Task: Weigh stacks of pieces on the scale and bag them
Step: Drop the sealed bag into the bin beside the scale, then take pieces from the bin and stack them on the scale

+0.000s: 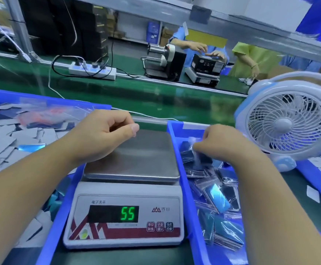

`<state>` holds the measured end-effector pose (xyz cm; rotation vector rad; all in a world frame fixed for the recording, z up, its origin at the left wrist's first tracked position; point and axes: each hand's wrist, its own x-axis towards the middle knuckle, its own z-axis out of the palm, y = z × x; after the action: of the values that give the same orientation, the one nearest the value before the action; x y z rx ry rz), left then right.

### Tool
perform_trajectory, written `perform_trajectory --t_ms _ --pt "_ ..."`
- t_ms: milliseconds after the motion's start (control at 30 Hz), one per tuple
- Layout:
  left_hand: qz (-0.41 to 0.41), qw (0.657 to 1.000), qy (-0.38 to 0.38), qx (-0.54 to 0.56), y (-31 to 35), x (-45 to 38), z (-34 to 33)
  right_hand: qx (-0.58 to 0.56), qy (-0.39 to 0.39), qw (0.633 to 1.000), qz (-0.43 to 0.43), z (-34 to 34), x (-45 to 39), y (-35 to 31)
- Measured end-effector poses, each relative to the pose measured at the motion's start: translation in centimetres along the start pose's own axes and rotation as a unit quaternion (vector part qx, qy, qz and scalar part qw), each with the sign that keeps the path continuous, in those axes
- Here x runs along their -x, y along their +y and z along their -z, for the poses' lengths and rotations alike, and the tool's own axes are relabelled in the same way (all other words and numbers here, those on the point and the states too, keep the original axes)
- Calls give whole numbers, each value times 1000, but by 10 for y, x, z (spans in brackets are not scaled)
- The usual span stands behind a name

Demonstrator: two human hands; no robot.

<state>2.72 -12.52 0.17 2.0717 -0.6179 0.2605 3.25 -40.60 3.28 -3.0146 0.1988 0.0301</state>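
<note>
Head view: nearest the camera, a digital scale is seen on the dark bench, its green display reading 55 and its steel pan bare. To its right, a blue bin is filled with bagged pieces, clear pouches holding dark and blue-faced stacks. To its left, a second blue bin is heaped with loose grey and blue pieces, with an empty clear bag lying at its far end. The left hand is held above the rear left of the pan, fingers curled and thumb pressed to the forefinger; whether anything is pinched there cannot be told. The right hand is lowered into the right bin, its fingers closed on a bagged stack at the top of the heap. Just beyond the right bin a small white and blue fan is stood. Farther off, a green conveyor belt, a white power strip and other workers' hands at a second scale are visible.
</note>
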Motion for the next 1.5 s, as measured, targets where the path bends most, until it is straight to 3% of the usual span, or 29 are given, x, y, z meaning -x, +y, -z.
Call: perform_trajectory --t_ms 67,267,500,633,767,867,1100,1300,1500 --pt "3 1000 0 -7 -2 -1 1 0 -41 999 -10 -10 -2 2" --pt "17 1000 9 -8 -7 -3 4 -23 -5 999 23 -18 -2 -17" --pt "112 992 58 -22 -3 -15 26 -2 14 977 213 -1 28 -103" --pt "214 963 -59 -154 -14 -12 74 -1 -3 959 285 -3 39 -139" --pt "278 882 -190 -330 -36 19 119 -32 42 951 305 -24 38 -150" --pt "341 844 -233 -342 -53 43 130 -58 46 941 331 -37 37 -146" --pt "364 836 -253 -322 -61 60 124 -105 43 928 354 -38 40 -143" --pt "395 838 -170 -336 -72 52 109 -125 36 924 360 -41 42 -145" --pt "256 904 -154 -307 -73 30 88 -139 31 920 364 -39 44 -145"
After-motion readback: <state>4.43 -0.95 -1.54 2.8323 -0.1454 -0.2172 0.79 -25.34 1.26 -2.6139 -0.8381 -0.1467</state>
